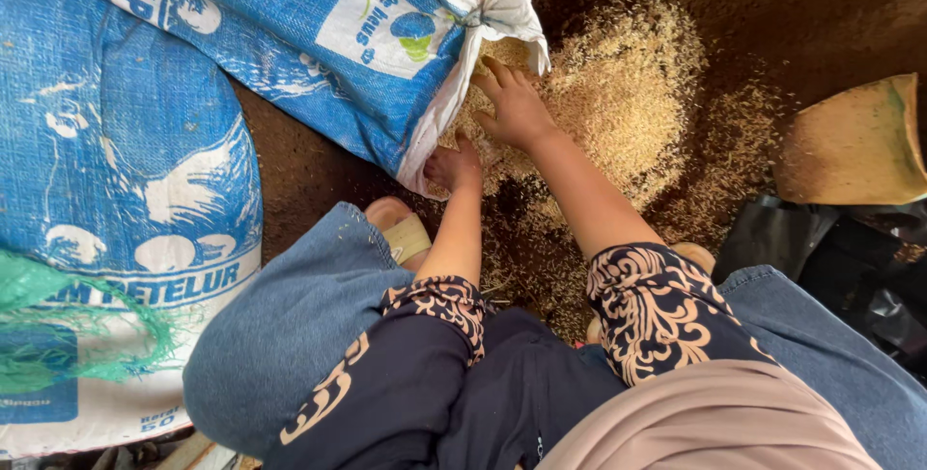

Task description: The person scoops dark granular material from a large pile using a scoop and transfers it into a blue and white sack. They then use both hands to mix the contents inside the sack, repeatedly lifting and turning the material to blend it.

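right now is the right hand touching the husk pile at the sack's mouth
Touching. The head view shows the right hand resting palm-down on the grain husk pile, its fingers reaching to the white edge of the blue sack.

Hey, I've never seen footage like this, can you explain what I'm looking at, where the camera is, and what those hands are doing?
The camera sits on a person's head and looks straight down, so you see their own arms, patterned sleeves and denim-covered knees. There is no machine, only bare hands. The left hand has its grip on the white edge of a blue woven sack lying on its side. The right hand rests open, at the sack's mouth, on a pile of pale grain husks spilled over the dark ground. A second blue sack stands at the left, a yellowish scoop at the right.
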